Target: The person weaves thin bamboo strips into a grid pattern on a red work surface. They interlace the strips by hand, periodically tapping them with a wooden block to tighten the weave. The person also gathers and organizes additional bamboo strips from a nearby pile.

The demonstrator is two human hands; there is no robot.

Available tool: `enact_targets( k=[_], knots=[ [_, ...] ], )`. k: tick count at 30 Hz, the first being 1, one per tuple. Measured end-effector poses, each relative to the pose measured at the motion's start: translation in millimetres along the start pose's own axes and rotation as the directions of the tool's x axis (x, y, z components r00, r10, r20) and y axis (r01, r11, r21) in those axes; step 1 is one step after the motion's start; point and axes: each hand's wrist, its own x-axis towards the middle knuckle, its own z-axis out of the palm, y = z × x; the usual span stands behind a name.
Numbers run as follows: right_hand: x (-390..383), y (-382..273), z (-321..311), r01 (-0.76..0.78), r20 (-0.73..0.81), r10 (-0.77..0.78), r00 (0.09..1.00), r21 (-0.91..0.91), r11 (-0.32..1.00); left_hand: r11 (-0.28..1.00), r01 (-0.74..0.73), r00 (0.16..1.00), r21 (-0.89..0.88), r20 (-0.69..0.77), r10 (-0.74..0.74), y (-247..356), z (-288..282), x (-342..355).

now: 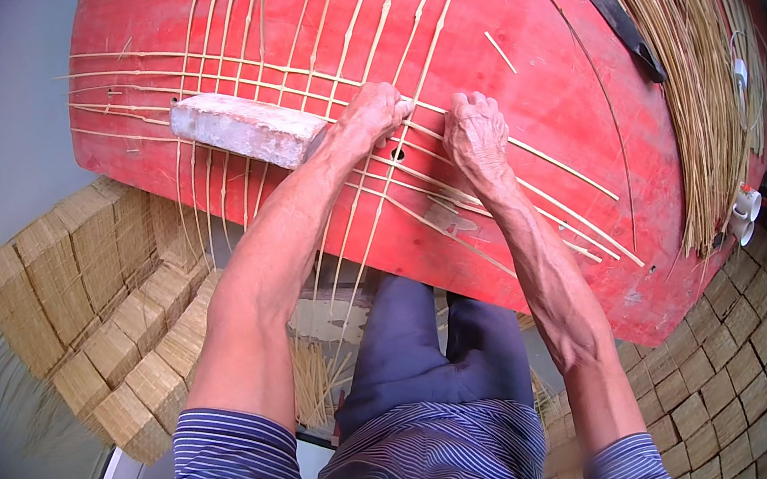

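Pale, knotted bamboo strips point(438, 28) cross one another in an open grid on a red board point(541, 97). At the grid's right side my left hand point(375, 114) is closed, its fingertips pinching a strip where two cross. Just to the right, my right hand point(478, 138) is curled into a fist over a lengthwise strip, whose end point(572, 174) runs out beyond it; the fingers' undersides are hidden. A whitish block point(246, 127) lies across the strips beside my left wrist.
At the right a thick bundle of long strips point(694, 94) lies along the board, near a dark flat bar point(605, 8). A loose thin strip point(590, 60) lies nearer. Stacked woven tan pieces point(77, 246) stand at the left; more woven blocks point(720, 368) are at lower right.
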Motion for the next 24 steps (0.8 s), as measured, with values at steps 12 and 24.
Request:
enact_targets(
  k=[12, 24],
  knots=[
    [10.8, 1.5, -2.2, -0.052, 0.167, 0.056, 0.984, -0.027, 0.998, 0.996, 0.037, 0.998, -0.076, -0.046, -0.040, -0.1, 4.9, 3.9],
    [33.3, -7.9, 4.4, -0.153, 0.325, 0.102, 0.940, 0.136, 0.979, 0.985, -0.081, 0.991, 0.149, -0.097, 0.096, -3.6, 4.4, 9.3]
  ],
)
